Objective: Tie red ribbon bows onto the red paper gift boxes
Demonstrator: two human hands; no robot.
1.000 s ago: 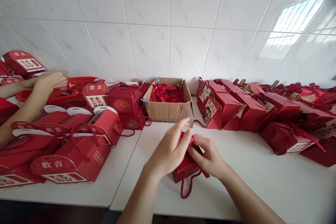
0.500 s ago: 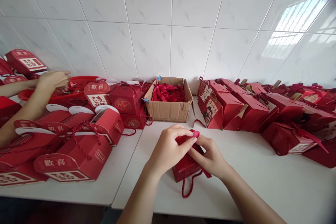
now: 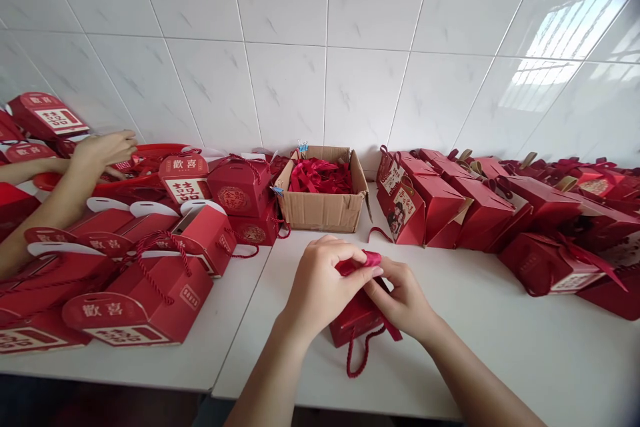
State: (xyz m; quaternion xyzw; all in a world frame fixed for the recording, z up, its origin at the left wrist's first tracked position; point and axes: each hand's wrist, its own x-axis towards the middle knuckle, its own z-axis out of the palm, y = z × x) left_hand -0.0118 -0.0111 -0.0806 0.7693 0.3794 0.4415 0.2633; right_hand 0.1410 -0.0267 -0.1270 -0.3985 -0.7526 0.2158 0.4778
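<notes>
A red gift box (image 3: 347, 323) stands on the white table in front of me, with a twisted red cord handle (image 3: 361, 368) hanging at its near side. Over its top, my left hand (image 3: 333, 277) pinches a red satin ribbon (image 3: 371, 258) between thumb and fingers. My right hand (image 3: 400, 290) is closed on the same ribbon from the other side, its fingertips close to the left thumb. One ribbon tail (image 3: 393, 329) slants down beside the right hand. My hands hide most of the box top and the part of the ribbon between the fingers.
Behind the hands, a cardboard box (image 3: 320, 210) holds a heap of red ribbons (image 3: 320, 177). Red boxes (image 3: 150, 293) crowd the left side, and more boxes (image 3: 435, 200) line the right. At far left a co-worker's hands (image 3: 103, 150) are over a red basket (image 3: 175, 147).
Between my fingers the ribbon has widened into a visible loop. My hands have shifted slightly while staying over the box. The co-worker's hand at left has moved a little.
</notes>
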